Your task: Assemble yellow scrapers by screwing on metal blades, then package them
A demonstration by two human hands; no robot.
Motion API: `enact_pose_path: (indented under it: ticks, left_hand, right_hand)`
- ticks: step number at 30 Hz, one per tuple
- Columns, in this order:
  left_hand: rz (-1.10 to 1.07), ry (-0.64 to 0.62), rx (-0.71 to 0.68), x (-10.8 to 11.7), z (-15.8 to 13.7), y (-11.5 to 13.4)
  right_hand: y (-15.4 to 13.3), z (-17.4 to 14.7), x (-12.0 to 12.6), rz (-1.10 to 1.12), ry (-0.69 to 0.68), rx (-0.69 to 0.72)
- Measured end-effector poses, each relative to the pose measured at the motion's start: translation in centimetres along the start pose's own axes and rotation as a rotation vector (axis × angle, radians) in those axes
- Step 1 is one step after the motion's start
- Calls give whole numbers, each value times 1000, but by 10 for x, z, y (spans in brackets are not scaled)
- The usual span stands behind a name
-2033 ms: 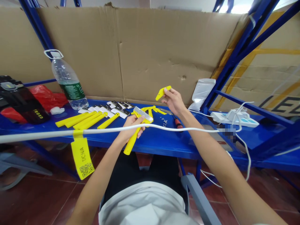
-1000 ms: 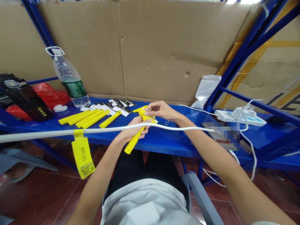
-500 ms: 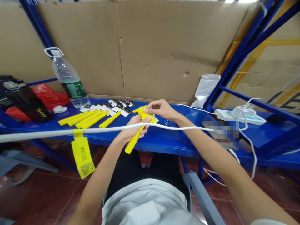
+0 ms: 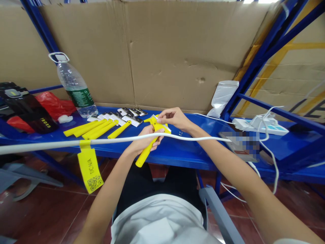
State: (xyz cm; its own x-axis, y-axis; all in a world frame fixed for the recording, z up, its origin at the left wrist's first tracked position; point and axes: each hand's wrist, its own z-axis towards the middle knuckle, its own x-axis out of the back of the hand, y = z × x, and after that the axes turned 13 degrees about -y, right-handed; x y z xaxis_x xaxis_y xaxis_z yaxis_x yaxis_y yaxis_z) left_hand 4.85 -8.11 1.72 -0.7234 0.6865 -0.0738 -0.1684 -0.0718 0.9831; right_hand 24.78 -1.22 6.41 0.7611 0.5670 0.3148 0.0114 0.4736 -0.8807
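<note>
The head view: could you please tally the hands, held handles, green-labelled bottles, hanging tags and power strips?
Left hand and right hand: 2
Held yellow handle: 1
Green-labelled bottle: 1
Hanging tag: 1
Power strip: 1
Total: 6

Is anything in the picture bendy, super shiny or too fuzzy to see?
All in the head view: glare whitens the top right edge; blue posts lean, perhaps lens stretch; print on the green bottle label is too soft to read; blocky pixels hide something at right; the yellow scraper in the left hand looks clearer.
</note>
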Motion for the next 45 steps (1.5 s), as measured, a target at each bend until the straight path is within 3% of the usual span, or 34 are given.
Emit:
enact_pose_path:
  ticks: [10,23,33,45]
  left_hand:
    - [-16,16,-39,-5,-2,4]
    - [-43,5,-102,-9,-5,9]
    - [-49,-21,-126,-8,-6,9]
    - [-22,-13,-171,-5,-5,6]
  right_hand:
    - [1,-1,1,-13,0,38]
    - [1,-3,6,2,-120,144]
    - [0,-2,7,52,-143,134]
    - [0,-5,7,121,-170,19]
